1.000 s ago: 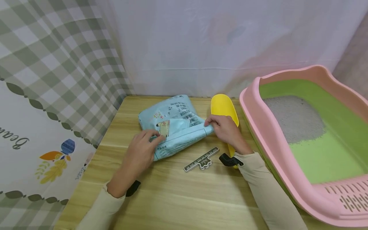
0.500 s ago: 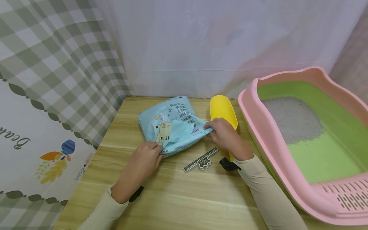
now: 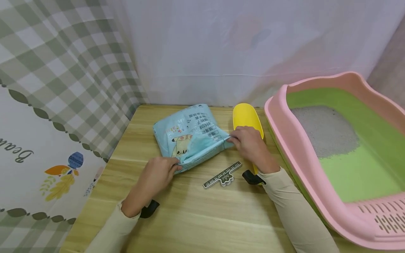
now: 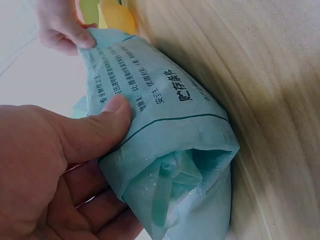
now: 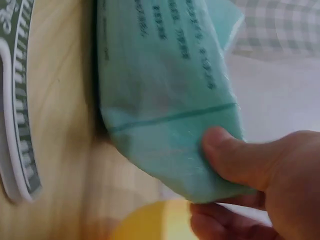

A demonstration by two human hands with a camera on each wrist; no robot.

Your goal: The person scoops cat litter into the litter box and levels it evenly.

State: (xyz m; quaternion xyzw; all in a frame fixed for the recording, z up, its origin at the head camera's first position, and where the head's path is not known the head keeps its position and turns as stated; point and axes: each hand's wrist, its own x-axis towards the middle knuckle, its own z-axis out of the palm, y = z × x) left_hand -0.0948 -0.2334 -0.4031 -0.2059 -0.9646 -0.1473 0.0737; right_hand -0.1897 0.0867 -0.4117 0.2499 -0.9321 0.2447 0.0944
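A light blue printed plastic bag [image 3: 190, 131] with a cartoon animal on it lies on the wooden table, its near end folded over. My left hand [image 3: 158, 172] pinches the left end of that fold; in the left wrist view the thumb [image 4: 112, 117] presses the printed face, with crumpled layers of the bag [image 4: 170, 185] showing inside the fold. At the other end, my right hand [image 3: 251, 146] pinches the fold's right corner, thumb on top in the right wrist view. Just in front of the bag lies a sealing clip [image 3: 223, 175] with a piano-key pattern.
A yellow scoop [image 3: 246, 117] lies behind and partly under my right hand. To the right stands a large pink and green litter box [image 3: 303, 140] with grey litter [image 3: 326, 131] inside. A white curtain [image 3: 202, 52] hangs along the table's back edge, a checked cloth [image 3: 72, 63] at left.
My left hand has shifted from on top of the fold to its left end and now pinches it. The bag's near edge has been rolled further over. My right hand keeps its corner.
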